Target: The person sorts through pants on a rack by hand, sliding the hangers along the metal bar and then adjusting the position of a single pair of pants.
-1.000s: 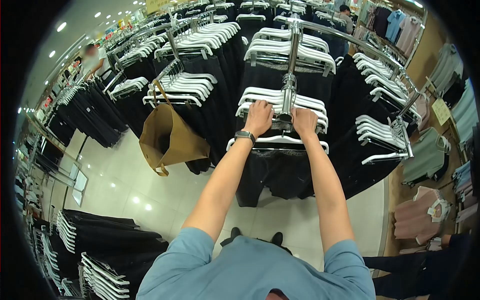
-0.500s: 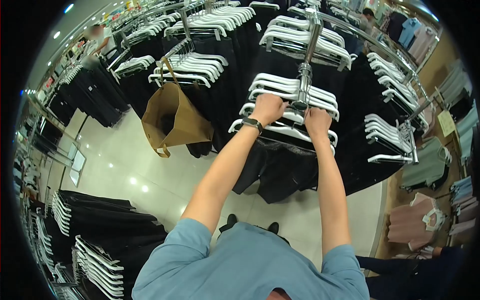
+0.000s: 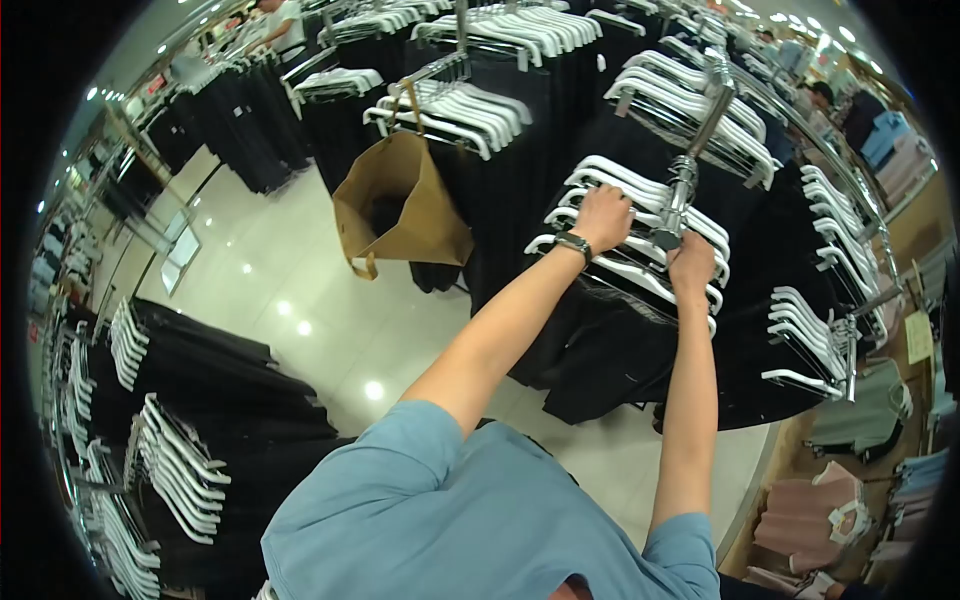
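White hangers [image 3: 650, 285] with black garments hang on the metal rack arm [image 3: 700, 130]; 2 forearms reach forward, left hand [image 3: 604, 219] and right hand [image 3: 692, 265] curled over them, either side of its end.

We see a smooth, shiny chrome-metal rack arm [image 3: 709, 125], bright along its tube. The white moulded hangers [image 3: 480, 108] look like slick plastic with a soft sheen. The black hanging trousers [image 3: 607, 365] are matt cloth — light-absorbing. The brown open-topped bag [image 3: 408, 205] seems paper-like, matt and creased; the pale tiled floor [image 3: 340, 330] is glossy — it mirrors lamps.
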Action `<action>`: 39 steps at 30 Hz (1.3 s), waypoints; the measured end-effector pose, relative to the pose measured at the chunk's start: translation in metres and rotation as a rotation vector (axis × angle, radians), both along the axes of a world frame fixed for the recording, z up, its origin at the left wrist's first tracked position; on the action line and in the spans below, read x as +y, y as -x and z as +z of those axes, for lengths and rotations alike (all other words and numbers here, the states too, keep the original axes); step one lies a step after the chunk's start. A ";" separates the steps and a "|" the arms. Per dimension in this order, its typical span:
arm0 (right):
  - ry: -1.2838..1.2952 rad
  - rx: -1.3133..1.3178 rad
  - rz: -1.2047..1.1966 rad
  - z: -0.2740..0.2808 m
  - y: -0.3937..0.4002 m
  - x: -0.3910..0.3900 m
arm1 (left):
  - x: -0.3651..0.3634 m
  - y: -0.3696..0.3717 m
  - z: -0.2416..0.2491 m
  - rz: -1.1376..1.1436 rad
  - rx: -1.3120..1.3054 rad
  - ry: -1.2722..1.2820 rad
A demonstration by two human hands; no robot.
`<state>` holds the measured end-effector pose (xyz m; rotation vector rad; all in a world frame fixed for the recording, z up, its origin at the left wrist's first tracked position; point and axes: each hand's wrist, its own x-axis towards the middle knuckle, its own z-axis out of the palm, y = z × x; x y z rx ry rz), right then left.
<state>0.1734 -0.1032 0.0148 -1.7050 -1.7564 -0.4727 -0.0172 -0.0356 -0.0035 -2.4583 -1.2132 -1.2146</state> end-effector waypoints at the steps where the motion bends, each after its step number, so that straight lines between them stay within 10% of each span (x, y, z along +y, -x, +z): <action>1: -0.016 0.031 0.017 0.004 0.003 -0.006 | -0.002 0.000 0.001 -0.010 0.006 0.002; 5: 0.189 -0.017 -0.040 0.014 0.012 -0.037 | -0.027 0.013 0.019 -0.042 0.196 0.346; 21: -0.099 -0.069 0.005 -0.018 -0.026 0.020 | 0.012 -0.008 0.000 0.173 0.237 0.174; 39: 0.149 0.017 0.045 0.002 -0.028 0.015 | -0.007 -0.010 0.014 0.163 -0.002 0.219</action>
